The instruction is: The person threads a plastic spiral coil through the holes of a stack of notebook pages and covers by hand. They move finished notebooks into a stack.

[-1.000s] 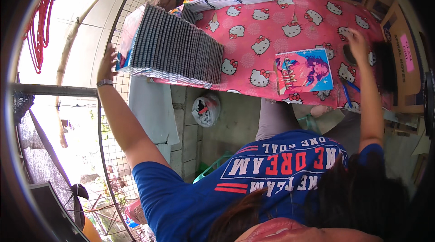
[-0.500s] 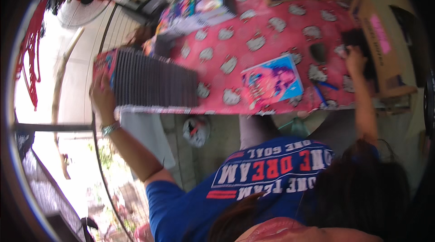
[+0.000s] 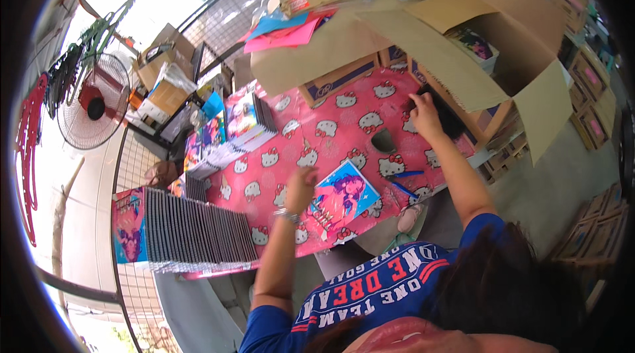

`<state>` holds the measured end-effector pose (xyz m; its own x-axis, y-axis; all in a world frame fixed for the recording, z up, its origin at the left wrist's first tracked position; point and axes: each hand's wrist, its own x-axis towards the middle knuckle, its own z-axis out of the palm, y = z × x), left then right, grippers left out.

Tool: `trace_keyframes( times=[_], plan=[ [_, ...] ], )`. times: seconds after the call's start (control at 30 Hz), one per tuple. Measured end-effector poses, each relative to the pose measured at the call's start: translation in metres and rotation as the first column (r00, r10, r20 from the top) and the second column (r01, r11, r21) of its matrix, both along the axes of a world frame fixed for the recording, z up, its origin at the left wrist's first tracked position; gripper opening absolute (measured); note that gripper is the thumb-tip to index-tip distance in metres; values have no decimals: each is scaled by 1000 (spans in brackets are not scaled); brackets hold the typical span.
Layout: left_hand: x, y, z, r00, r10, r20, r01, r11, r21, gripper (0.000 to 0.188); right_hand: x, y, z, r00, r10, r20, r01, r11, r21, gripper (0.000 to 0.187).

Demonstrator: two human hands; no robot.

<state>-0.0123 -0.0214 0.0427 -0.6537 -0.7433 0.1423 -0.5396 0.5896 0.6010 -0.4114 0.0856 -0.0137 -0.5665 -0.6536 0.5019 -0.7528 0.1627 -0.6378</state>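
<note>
A notebook with a pink, purple and blue illustrated cover lies flat on the table in front of me. My left hand hovers by its left edge; its fingers are curled and blurred, so any small thing in them is hidden. Farther right, my right hand rests with bent fingers at the edge of a flat black item beside a carton; what the fingertips grip does not show. At the left a tall stack of similar notebooks shows its dark bound edges and one cover.
Blue pens and a dark grey rounded object lie on the pink patterned tablecloth. More notebooks stand at the far left. Open cartons line the far and right edges. A fan stands beyond the left side.
My left hand has left the tall notebook stack and moved right, to beside the single notebook. My right hand stays at the black item. The view has shifted, showing more cartons.
</note>
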Motion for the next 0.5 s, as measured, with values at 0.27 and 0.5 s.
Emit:
trace_keyframes(
  times=[0.27, 0.5],
  plan=[
    [-51, 9, -90, 953, 15, 302, 3, 998, -60, 56, 33, 92, 8, 959, 245, 141, -241, 969, -44, 29],
    [-4, -26, -7, 939, 209, 272, -67, 890, -452, 53, 63, 107, 1, 919, 277, 281, -272, 961, -59, 23]
  ],
)
